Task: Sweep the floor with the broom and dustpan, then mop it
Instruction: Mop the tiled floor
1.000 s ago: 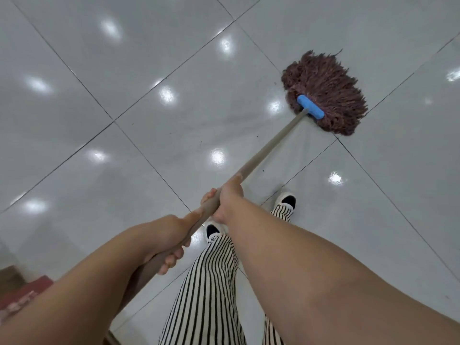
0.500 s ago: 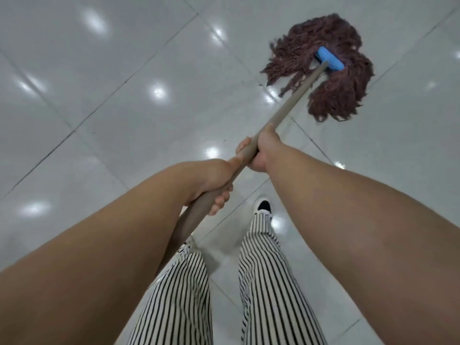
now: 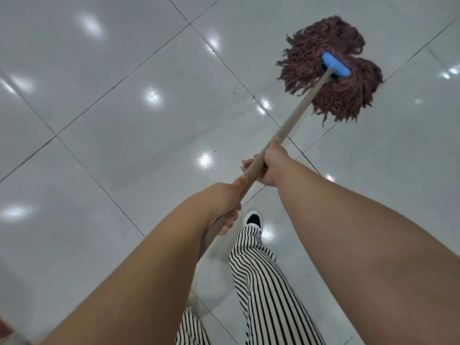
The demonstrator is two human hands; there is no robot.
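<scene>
Glossy white tiled floor [image 3: 129, 135], brown mop head [image 3: 331, 70] spread on it, dark specks

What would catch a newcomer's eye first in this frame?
The reddish-brown string mop head with its blue clamp, spread on the glossy white tile floor at upper right. Next, the right hand and left hand gripping the handle, above striped trousers.

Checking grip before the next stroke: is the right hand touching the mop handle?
Touching. The head view shows the right hand wrapped round the mop handle, fingers curling out on its far side, with no gap visible.
</scene>
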